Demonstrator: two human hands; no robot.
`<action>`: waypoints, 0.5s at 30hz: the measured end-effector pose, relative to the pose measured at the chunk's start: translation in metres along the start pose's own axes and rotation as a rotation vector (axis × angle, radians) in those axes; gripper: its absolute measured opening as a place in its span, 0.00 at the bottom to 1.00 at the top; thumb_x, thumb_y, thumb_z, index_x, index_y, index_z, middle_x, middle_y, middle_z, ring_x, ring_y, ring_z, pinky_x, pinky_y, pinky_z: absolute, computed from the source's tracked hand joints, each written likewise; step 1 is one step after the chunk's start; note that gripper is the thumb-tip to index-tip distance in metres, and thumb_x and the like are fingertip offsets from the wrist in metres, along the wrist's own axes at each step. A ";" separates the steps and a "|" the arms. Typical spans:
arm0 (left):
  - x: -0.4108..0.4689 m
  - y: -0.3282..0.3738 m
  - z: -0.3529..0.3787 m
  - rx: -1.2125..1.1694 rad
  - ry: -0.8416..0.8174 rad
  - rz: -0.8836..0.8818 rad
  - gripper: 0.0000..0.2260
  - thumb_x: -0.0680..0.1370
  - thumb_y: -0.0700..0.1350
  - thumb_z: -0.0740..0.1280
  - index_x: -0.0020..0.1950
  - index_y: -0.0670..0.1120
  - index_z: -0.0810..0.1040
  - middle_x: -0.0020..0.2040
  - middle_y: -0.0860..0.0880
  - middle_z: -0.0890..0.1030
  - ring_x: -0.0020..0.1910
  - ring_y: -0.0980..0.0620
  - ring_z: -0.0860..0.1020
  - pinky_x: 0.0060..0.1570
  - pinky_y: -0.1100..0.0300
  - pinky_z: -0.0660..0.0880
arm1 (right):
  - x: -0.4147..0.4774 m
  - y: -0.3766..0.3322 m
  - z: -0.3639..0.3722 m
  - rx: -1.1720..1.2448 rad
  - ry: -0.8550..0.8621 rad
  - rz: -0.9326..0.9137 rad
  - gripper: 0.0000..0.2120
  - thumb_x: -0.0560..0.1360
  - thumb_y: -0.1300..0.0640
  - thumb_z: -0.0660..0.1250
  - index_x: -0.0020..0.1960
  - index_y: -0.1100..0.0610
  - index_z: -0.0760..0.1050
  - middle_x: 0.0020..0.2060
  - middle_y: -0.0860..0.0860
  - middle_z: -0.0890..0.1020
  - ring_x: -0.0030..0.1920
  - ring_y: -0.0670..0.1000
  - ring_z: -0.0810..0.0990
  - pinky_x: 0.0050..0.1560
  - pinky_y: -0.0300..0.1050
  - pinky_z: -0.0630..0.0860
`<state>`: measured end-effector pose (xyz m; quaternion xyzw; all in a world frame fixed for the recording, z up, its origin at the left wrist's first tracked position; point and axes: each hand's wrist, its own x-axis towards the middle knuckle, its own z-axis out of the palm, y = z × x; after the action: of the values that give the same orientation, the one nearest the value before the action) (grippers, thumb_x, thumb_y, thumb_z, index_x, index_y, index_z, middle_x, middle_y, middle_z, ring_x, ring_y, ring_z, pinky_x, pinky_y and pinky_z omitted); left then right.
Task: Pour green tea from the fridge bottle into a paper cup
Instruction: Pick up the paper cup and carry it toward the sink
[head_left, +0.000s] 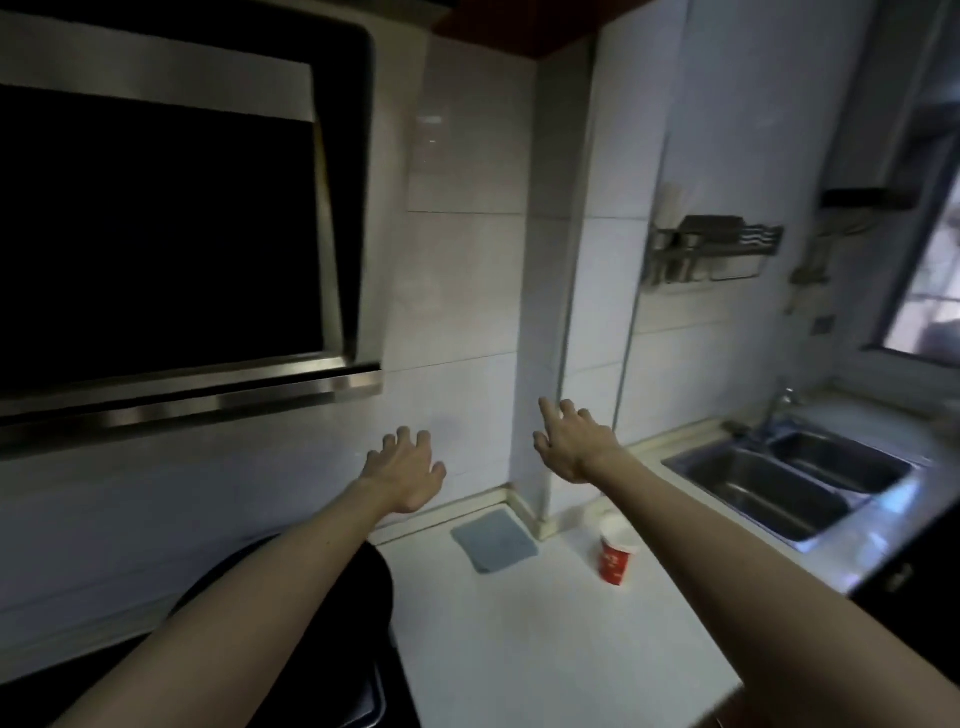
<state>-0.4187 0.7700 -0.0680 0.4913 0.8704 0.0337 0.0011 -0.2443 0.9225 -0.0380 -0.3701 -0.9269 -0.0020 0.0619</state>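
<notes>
A red paper cup (617, 556) with a white rim stands upright on the white counter (545, 639), near the wall pillar. My left hand (408, 470) is stretched out in front of the tiled wall, fingers spread, holding nothing. My right hand (571, 441) reaches forward higher up, above and to the left of the cup, also empty with fingers apart. No bottle and no fridge are in view.
A folded grey-blue cloth (493, 540) lies on the counter left of the cup. A double steel sink (779, 483) with a tap sits to the right. A dark range hood (171, 234) hangs at left above a black wok (374, 587). A metal rack (711, 249) is on the wall.
</notes>
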 end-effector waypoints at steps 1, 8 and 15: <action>0.007 0.010 0.003 0.001 -0.006 0.031 0.25 0.82 0.55 0.50 0.74 0.42 0.58 0.71 0.38 0.62 0.67 0.39 0.65 0.63 0.45 0.67 | -0.002 0.012 0.000 -0.008 -0.001 0.034 0.25 0.82 0.47 0.49 0.76 0.56 0.51 0.70 0.59 0.64 0.67 0.62 0.67 0.59 0.59 0.70; 0.042 0.066 0.034 -0.012 -0.061 0.210 0.25 0.82 0.55 0.49 0.74 0.42 0.58 0.70 0.39 0.63 0.66 0.39 0.66 0.61 0.45 0.67 | -0.020 0.070 0.018 -0.014 -0.013 0.222 0.24 0.82 0.48 0.50 0.74 0.57 0.53 0.68 0.60 0.66 0.65 0.64 0.68 0.59 0.59 0.70; 0.061 0.108 0.071 -0.055 -0.133 0.334 0.23 0.82 0.55 0.50 0.72 0.43 0.60 0.69 0.39 0.65 0.64 0.39 0.67 0.61 0.46 0.69 | -0.046 0.106 0.056 0.036 -0.068 0.334 0.28 0.82 0.45 0.51 0.77 0.56 0.50 0.75 0.60 0.60 0.71 0.65 0.64 0.67 0.62 0.67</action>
<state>-0.3560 0.8819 -0.1308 0.6300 0.7734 0.0246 0.0665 -0.1448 0.9702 -0.1031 -0.5175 -0.8541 0.0374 0.0369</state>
